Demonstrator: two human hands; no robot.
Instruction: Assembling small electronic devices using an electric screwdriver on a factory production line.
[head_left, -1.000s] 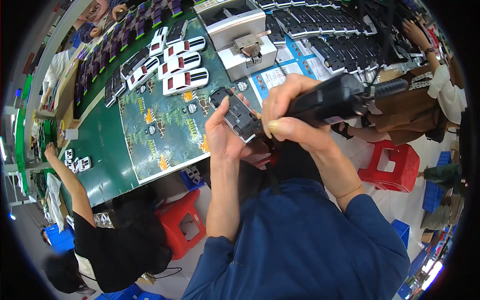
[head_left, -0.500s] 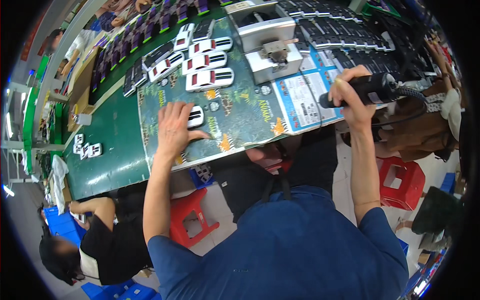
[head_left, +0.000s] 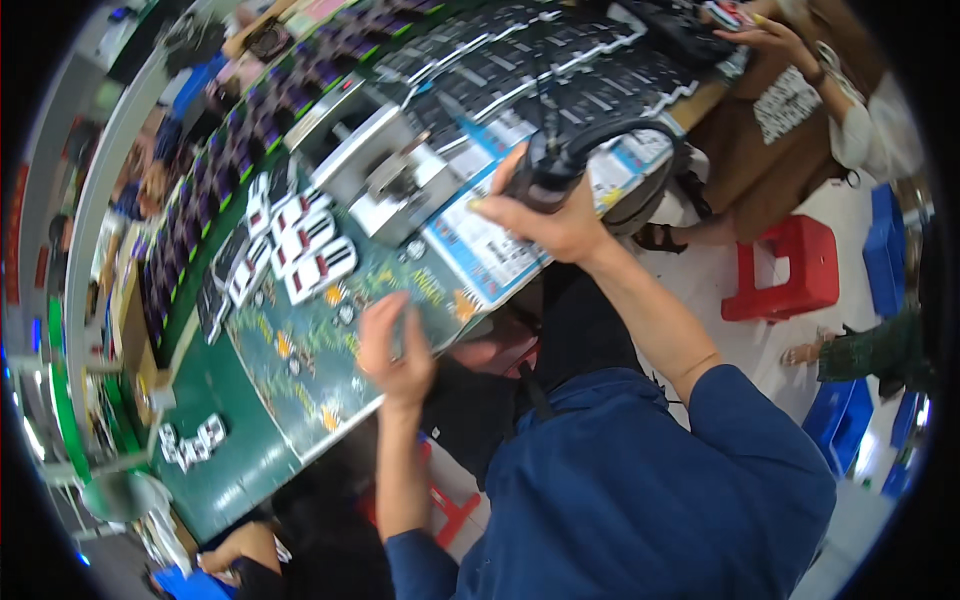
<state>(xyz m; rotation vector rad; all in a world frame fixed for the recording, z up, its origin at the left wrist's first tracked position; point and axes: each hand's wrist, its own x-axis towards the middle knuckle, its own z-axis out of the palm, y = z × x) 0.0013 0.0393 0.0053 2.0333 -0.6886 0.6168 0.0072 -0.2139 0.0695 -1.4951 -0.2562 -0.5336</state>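
Observation:
My right hand (head_left: 560,220) is wrapped round a black corded electric screwdriver (head_left: 545,180), raised over the blue-and-white printed sheets (head_left: 480,245). Its tip is hidden by my fingers. My left hand (head_left: 397,350) hovers over the front edge of the patterned mat (head_left: 365,290). Motion smears its curled fingers, and I cannot make out anything between them. Left of the metal fixture (head_left: 390,180), white toy car bodies (head_left: 300,245) with dark stripes lie grouped. Dark car parts (head_left: 225,280) lie beside them.
A few small white pieces (head_left: 190,440) rest on the green tabletop (head_left: 235,475) at left. Rows of black parts (head_left: 520,65) fill the far side. Purple-and-black parts (head_left: 215,165) line the back left. A red stool (head_left: 785,270) and another person's arm (head_left: 790,45) are at right.
The whole view has turned and shifted. My left hand has lifted off the white car body it was on and moved right. My right hand still grips the screwdriver, now nearer the metal fixture.

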